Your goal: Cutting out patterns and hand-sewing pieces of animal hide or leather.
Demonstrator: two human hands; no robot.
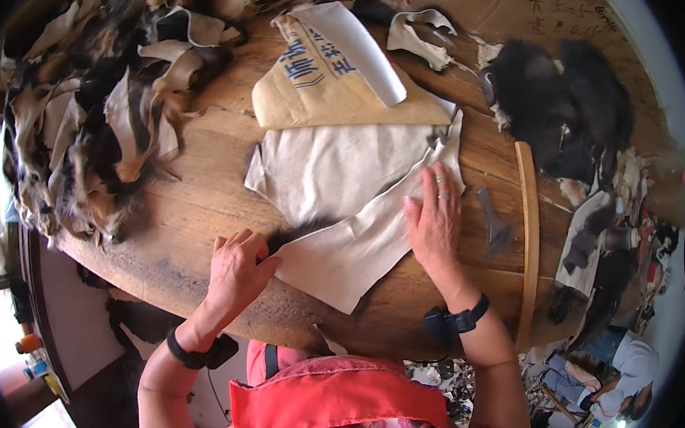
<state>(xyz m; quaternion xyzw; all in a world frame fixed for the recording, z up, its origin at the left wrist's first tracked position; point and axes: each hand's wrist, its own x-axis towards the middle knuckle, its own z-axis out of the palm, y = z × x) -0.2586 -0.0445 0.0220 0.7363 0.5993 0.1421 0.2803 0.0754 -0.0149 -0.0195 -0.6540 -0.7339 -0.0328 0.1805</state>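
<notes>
1 broad wooden table [201,171] spreads before you. the pale skin [326,168] lies beyond your left hand [238,266]; the pale strip [347,256] overlaps its near edge, long axis slanting from near left to far right. your right hand [437,221], nearer the strip's middle, lies flat on it, fingers extended, gripping nothing; your left curls at its left corner; i cannot tell whether it pinches.

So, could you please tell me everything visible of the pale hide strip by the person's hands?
The pale hide strip looks off-white, matte and leathery, slightly creased. It lies slantwise on the wooden table, dark fur along its upper left edge; whether it joins the pale piece beyond is unclear. The right hand rests on it; the left hand touches its left corner.
</notes>
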